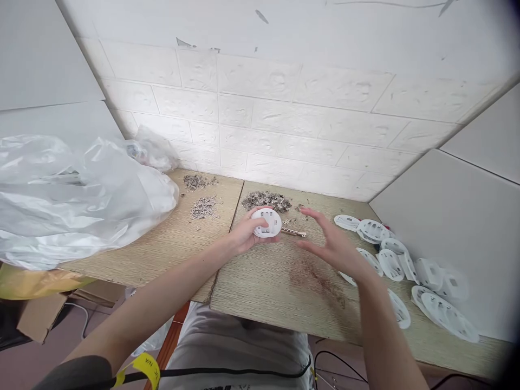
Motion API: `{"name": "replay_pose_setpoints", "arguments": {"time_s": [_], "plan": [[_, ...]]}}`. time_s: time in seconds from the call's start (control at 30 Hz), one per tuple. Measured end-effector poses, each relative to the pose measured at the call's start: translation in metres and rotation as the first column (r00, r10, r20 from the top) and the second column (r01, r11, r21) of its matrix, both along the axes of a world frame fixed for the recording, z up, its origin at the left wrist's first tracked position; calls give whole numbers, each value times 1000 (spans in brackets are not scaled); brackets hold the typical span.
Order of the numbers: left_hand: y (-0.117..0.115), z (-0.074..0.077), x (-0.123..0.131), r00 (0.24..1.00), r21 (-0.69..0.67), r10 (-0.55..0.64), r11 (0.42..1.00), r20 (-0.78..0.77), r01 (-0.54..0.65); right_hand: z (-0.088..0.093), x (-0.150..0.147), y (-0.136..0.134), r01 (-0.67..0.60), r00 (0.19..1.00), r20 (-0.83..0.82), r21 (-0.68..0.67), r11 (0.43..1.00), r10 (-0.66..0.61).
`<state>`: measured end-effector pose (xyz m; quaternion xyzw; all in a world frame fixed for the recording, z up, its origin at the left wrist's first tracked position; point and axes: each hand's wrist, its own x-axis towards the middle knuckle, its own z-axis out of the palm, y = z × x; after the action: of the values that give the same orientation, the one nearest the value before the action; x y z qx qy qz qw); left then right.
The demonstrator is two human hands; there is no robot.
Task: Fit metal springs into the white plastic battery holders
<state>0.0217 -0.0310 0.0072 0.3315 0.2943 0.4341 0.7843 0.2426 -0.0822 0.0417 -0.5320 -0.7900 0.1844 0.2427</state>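
Observation:
My left hand [244, 232] is closed on a round white plastic base [271, 222] with small slots and metal bits in it, the thumb lying across its face. To the right, my right hand [331, 245] hovers over the table with thumb and fingers spread and nothing visible between them. A slim metal tool like tweezers [294, 233] lies between the two hands, its left end hidden behind the white base. Just beyond the left hand is a heap of small metal pieces [268, 201].
Several similar white round plastic parts [390, 264] lie along the table's right side. Two smaller piles of tiny metal parts, one grey [195, 181] and one shiny [203, 207], sit on the left. A large clear plastic bag [81, 200] covers the left end. A white brick-pattern wall [284, 124] stands behind.

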Motion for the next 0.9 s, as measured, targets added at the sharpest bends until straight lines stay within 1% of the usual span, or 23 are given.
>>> {"name": "replay_pose_setpoints", "arguments": {"time_s": [0.03, 0.1, 0.17, 0.2, 0.3, 0.4, 0.47, 0.53, 0.63, 0.7, 0.77, 0.83, 0.9], "plan": [[1, 0, -1, 1000, -10, 9, 1000, 9, -9, 2, 16, -7, 62, 996, 73, -40, 997, -59], [2, -1, -2, 999, -10, 17, 1000, 27, -17, 1, 46, -22, 144, 972, 201, -109, 984, -120], [4, -2, -2, 999, 0, 3, 1000, 44, -3, -6, 71, -32, 161, 956, 270, -169, 972, -111], [5, -2, -2, 999, 1, -9, 1000, 50, 9, -10, 79, -36, 160, 955, 278, -189, 969, -103], [6, -2, -2, 998, -14, -24, 1000, 58, 25, -22, 91, -40, 132, 961, 264, -194, 972, -77], [5, 0, -2, 998, -35, -9, 999, 56, 11, -25, 90, -39, 122, 964, 254, -187, 975, -72], [5, 1, -2, 999, -42, 5, 999, 51, -3, -21, 86, -39, 149, 962, 254, -197, 969, -96], [4, 2, -1, 999, -47, 18, 999, 38, -17, -13, 78, -38, 178, 962, 241, -195, 965, -128], [3, 3, 1, 1000, -61, 27, 998, -6, -27, 4, 54, -35, 155, 980, 143, -118, 981, -138], [2, 3, 2, 999, -59, 32, 998, -35, -34, 12, 30, -29, 74, 997, 4, -10, 997, -74], [1, 1, 3, 998, -32, 34, 999, -55, -36, 16, 3, -21, -39, 989, -141, 83, 996, 50], [1, -1, 3, 996, 9, 38, 999, -84, -37, 14, -23, -10, -134, 948, -269, 146, 980, 170], [2, -4, 3, 992, 50, 44, 998, -115, -38, 7, -44, 1, -184, 895, -384, 152, 971, 229]]}}
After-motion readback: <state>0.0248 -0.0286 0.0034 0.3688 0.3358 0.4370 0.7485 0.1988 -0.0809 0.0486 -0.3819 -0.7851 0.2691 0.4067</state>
